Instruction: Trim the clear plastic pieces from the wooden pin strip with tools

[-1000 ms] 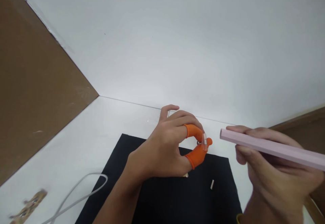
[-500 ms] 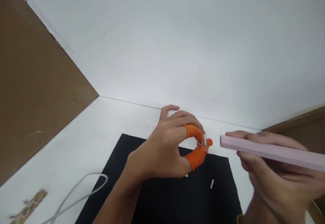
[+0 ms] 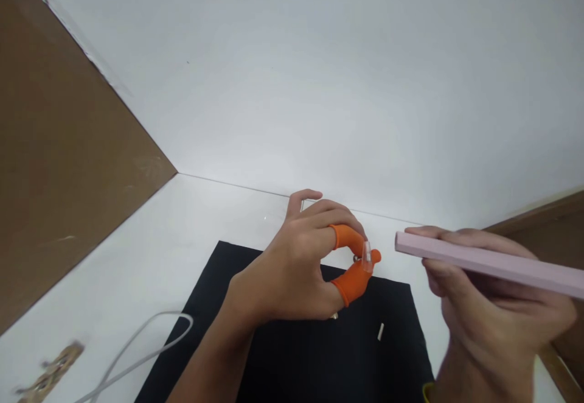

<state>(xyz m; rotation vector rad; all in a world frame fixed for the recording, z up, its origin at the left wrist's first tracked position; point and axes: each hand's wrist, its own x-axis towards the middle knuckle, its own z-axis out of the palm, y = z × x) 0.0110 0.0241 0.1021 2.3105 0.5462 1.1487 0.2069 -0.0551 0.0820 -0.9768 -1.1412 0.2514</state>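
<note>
My left hand (image 3: 296,269) hovers over a black mat (image 3: 292,354), its thumb and forefinger in orange finger cots. Between those two tips it pinches a small clear false nail (image 3: 367,255). My right hand (image 3: 493,305) is closed round a long pink file block (image 3: 488,265), whose free end points left and stops a short gap from the nail. A small white piece (image 3: 381,331) lies on the mat below the hands.
A white cable (image 3: 146,345) curves over the white tabletop (image 3: 150,263) at the lower left, near a brownish scrap (image 3: 50,374). Brown board panels (image 3: 59,159) stand at the left and far right, a white wall behind.
The pink block and my right hand dipped slightly and came back up, staying just right of the nail. My left hand has held still.
</note>
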